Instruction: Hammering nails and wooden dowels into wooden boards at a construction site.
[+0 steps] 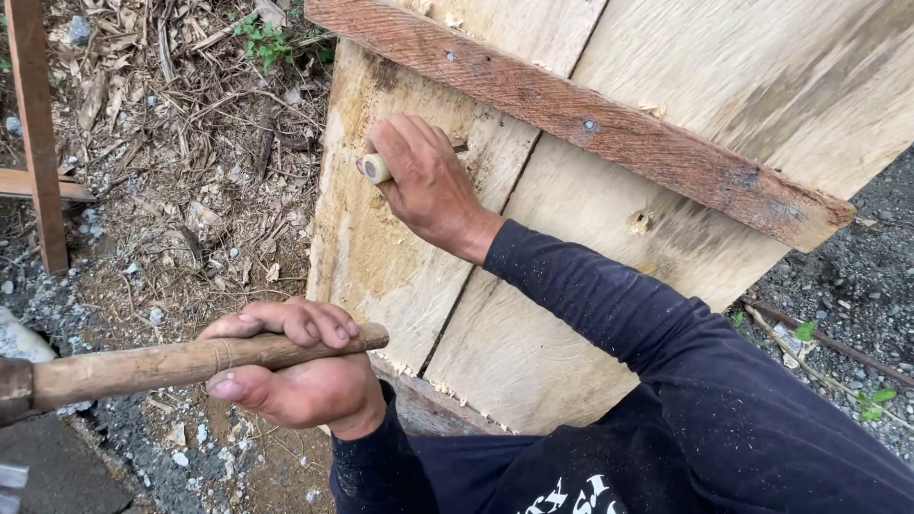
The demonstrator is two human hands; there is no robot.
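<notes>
My left hand (295,366) is closed around the wooden handle of a hammer (143,366). The handle runs off to the left, where its dark metal head shows at the frame edge. My right hand (428,181) grips a chisel with a pale round-ended handle (373,168) and presses it against a pale wooden board (381,257) near the board's left edge. The chisel's blade is hidden behind my fingers. A rough reddish batten (590,124) is nailed diagonally across the boards just above that hand.
The panel is made of several pale planks (590,286) joined side by side. Dry leaves, twigs and stones cover the ground (181,190) to the left. A reddish wooden post (38,143) stands at far left. Gravel (857,286) lies at right.
</notes>
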